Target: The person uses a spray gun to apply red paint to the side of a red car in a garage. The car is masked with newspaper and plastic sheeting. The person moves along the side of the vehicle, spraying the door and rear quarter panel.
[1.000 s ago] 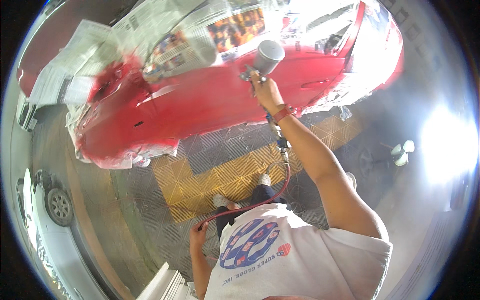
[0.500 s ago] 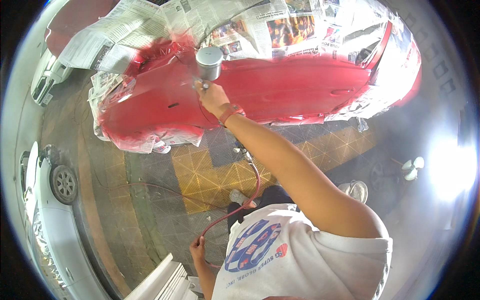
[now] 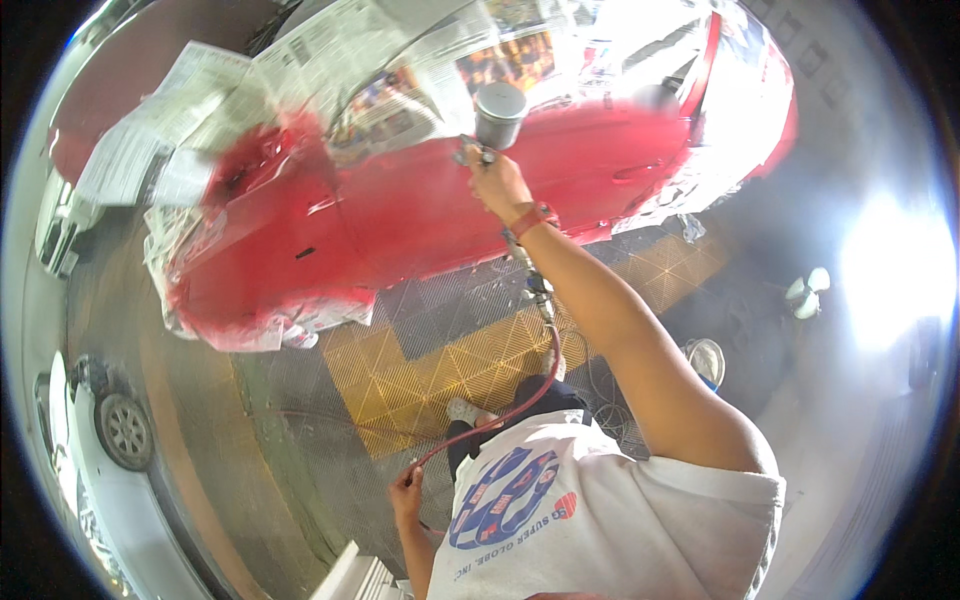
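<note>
My right hand (image 3: 498, 186) is wrapped round a paint spray gun (image 3: 474, 153), whose silver cup (image 3: 501, 118) stands on top. The gun is in front of the red car's side (image 3: 420, 205), with a gap I cannot measure. From the gun's lower end, past metal fittings (image 3: 541, 290), a red air hose (image 3: 540, 384) curves down across my body. Low on the left, my left hand (image 3: 406, 496) is closed on that hose. Sheets of newspaper (image 3: 400, 85) cover the car's upper part and its ends.
A pale car (image 3: 120, 510) with an exposed wheel stands at the left. Black and yellow floor tiles (image 3: 440, 365) lie between me and the red car. To my right are a white bucket (image 3: 706, 362), a small fan (image 3: 807, 293) and a bright lamp (image 3: 897, 270).
My right hand has carried the spray gun to the right along the car's side. The hose has swung with it, my left hand still holding it. The view has shifted slightly.
</note>
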